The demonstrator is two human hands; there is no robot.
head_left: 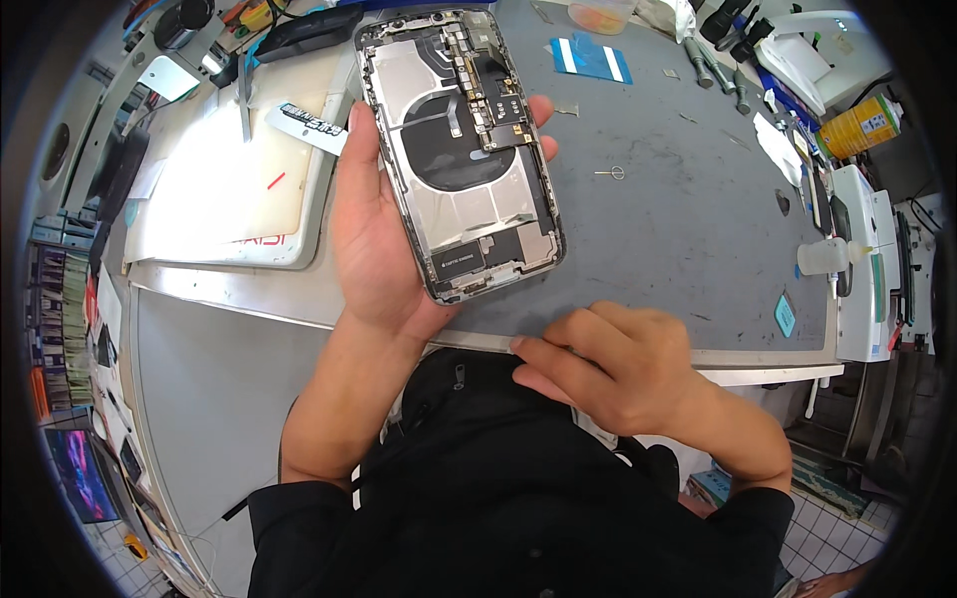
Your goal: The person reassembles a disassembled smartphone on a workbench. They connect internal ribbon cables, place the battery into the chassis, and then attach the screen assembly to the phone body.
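Observation:
An opened smartphone point(459, 189), its back housing, board and inner parts exposed, lies tilted in my left hand point(369, 244), whose thumb and fingertips show at opposite sides. My right hand point(608, 369) is curled below and right of the phone, near the table's front edge, apart from the phone; whatever its fingers hold, if anything, is hidden. Beyond the phone, a blue card with white strips point(588, 62) and a small metal pin point(610, 172) lie on the grey mat point(678, 239).
A white pad with papers point(219, 189) and microscope stand point(150, 50) occupy the left. Tools point(703, 65), a yellow can point(857, 128), dropper bottle point(822, 257), turquoise piece point(785, 314) and white machine point(862, 329) line the right. Another person's limb point(832, 583) shows bottom right.

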